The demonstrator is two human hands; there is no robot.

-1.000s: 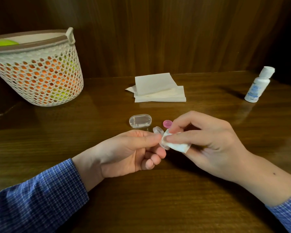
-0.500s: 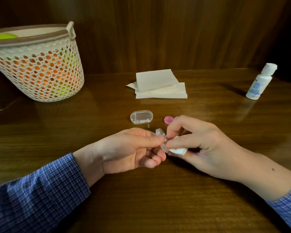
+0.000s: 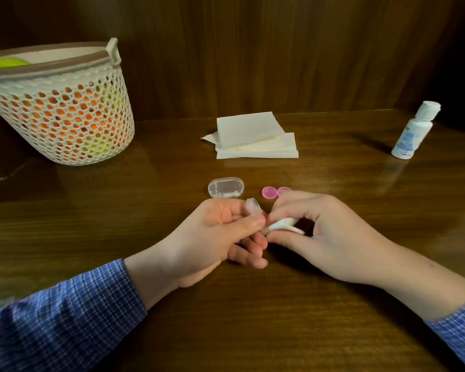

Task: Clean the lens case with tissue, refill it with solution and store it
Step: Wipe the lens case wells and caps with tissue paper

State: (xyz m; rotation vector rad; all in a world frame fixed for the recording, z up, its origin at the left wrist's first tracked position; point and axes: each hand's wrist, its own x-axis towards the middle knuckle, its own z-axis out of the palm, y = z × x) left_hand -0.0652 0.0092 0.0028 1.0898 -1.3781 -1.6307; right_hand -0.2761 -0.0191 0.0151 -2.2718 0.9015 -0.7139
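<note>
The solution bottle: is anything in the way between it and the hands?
Nothing visible is. Only bare table lies between the right hand and the solution bottle. Both hands are busy though: left hand holds the lens case, right holds tissue.

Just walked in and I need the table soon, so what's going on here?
A person is cleaning a contact lens case. The left hand holds the clear lens case above the wooden table, while the right hand presses a twisted piece of tissue into it. Two pink caps lie off on the table beside a clear oval box. The tissue stack and the solution bottle, cap on, stand farther back, so refilling has not begun.
</note>
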